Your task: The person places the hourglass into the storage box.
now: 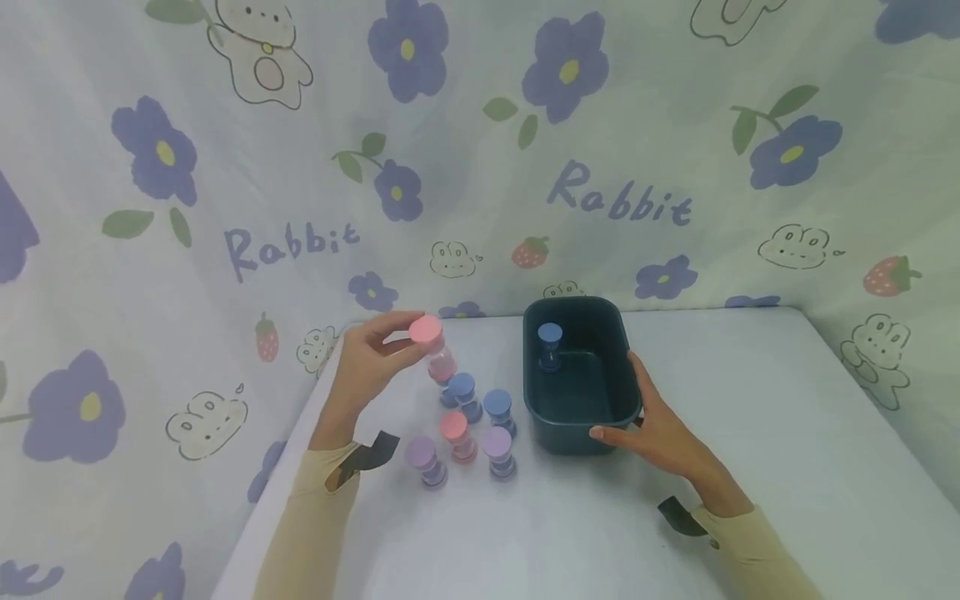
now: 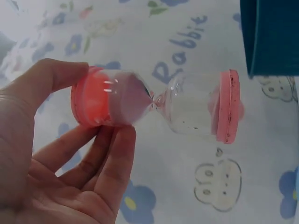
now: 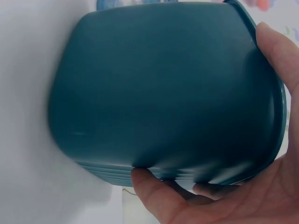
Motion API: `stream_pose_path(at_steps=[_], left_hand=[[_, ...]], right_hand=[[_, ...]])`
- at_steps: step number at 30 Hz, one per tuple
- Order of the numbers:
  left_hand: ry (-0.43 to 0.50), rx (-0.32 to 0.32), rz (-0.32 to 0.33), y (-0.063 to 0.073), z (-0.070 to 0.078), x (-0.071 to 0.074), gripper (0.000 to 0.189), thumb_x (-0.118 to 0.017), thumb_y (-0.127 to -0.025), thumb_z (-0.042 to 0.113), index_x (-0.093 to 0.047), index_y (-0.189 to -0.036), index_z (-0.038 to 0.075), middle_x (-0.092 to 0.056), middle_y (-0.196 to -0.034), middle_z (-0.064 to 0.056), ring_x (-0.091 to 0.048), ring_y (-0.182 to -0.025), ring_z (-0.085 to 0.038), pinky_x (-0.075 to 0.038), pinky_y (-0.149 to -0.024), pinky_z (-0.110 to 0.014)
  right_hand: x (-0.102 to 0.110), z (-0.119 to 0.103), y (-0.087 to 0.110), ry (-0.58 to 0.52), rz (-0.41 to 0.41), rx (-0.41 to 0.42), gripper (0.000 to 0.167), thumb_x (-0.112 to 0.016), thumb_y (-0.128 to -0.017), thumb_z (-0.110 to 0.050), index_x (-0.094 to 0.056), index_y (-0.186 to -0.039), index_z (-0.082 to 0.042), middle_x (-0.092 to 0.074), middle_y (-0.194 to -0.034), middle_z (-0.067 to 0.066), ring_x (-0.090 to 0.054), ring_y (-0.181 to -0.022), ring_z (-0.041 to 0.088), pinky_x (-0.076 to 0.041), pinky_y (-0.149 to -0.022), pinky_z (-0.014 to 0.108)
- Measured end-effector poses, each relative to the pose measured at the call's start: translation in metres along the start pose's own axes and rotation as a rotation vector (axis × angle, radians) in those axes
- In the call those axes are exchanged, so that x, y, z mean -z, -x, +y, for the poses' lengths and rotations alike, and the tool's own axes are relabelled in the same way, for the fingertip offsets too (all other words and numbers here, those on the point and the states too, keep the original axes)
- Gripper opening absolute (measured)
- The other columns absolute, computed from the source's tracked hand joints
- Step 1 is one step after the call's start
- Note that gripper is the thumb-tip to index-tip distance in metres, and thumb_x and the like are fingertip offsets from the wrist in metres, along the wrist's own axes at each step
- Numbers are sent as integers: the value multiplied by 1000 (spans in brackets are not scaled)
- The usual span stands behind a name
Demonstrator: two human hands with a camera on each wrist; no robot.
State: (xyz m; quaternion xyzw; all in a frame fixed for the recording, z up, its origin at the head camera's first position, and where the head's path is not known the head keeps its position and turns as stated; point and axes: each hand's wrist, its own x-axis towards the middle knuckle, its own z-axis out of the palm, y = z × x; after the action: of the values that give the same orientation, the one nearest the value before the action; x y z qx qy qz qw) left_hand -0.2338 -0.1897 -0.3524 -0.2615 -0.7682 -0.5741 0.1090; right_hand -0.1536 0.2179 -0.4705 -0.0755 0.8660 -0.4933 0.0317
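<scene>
My left hand (image 1: pixel 369 358) pinches a pink-capped hourglass (image 2: pixel 163 105) by one cap, lifted over the left part of the table. Pink sand shows in both of its bulbs in the left wrist view. My right hand (image 1: pixel 660 429) grips the dark teal bin (image 1: pixel 581 439) at its right front corner, thumb on the rim and fingers along the side. Inside the bin a blue hourglass (image 1: pixel 550 346) stands upright. Between the left hand and the bin stand blue hourglasses (image 1: pixel 498 410), another pink hourglass (image 1: pixel 458 436) and two purple hourglasses (image 1: pixel 426 461).
A white table (image 1: pixel 750 392) carries everything. Behind it and to the left hangs a cloth (image 1: pixel 465 150) printed with flowers, rabbits and strawberries. Dark straps (image 1: pixel 367 457) stick out at both sleeve cuffs.
</scene>
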Motion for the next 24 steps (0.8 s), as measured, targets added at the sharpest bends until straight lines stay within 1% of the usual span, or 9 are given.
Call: stream_pose_path(at_steps=[4, 9, 13, 15, 17, 21, 24], left_hand=[[26, -20, -33, -14, 11, -13, 41, -82, -84, -2, -71, -123, -1, -74, -118, 8, -69, -114, -9, -61, -95, -27], [43, -12, -72, -31, 18, -28, 40, -82, -86, 6, -72, -125, 4, -75, -119, 5, -70, -114, -12, -61, -96, -29], [33, -9, -96, -43, 17, -41, 39, -82, -86, 9, -73, -125, 9, -75, -121, -4, -71, -112, -14, -61, -97, -30], [35, -1, -109, -47, 15, -48, 39, -82, -87, 8, -73, -125, 9, -75, -122, -10, -72, -112, -15, -61, -98, -31], [37, 6, -121, -51, 14, -54, 40, -82, -87, 7, -73, -126, 8, -74, -125, -13, -71, -114, -16, -60, -99, -32], [32, 10, -141, -58, 12, -66, 41, -81, -87, 8, -72, -127, 7, -73, -126, -13, -70, -117, -18, -60, -101, -34], [53, 4, -161, -62, 9, -76, 40, -82, -87, 8, -72, -126, 7, -74, -124, -13, -71, -115, -20, -60, -101, -35]], right_hand=[[0, 1, 0, 9, 4, -7, 126, -84, -84, -44, 10, -166, -29, -1, -176, 15, -17, -155, 54, -37, -110, 75], [0, 0, -1, -1, 1, -5, 126, -84, -84, -43, 10, -166, -28, -1, -176, 15, -18, -155, 54, -37, -111, 76], [0, -3, -1, -9, 0, -4, 125, -84, -84, -42, 9, -166, -27, -1, -176, 15, -17, -155, 53, -36, -111, 75], [1, -4, -1, -12, -3, -5, 125, -84, -84, -41, 9, -166, -26, -1, -176, 16, -16, -155, 54, -36, -111, 75], [1, -5, 0, -9, -6, -9, 125, -84, -84, -41, 9, -166, -27, -1, -175, 16, -16, -155, 54, -36, -111, 75], [1, -4, 0, -4, -6, -15, 126, -84, -83, -42, 9, -166, -27, -1, -175, 16, -17, -155, 54, -38, -111, 74], [0, -3, 0, -5, -2, -18, 126, -84, -83, -43, 9, -166, -27, -1, -175, 16, -16, -156, 54, -37, -111, 74]])
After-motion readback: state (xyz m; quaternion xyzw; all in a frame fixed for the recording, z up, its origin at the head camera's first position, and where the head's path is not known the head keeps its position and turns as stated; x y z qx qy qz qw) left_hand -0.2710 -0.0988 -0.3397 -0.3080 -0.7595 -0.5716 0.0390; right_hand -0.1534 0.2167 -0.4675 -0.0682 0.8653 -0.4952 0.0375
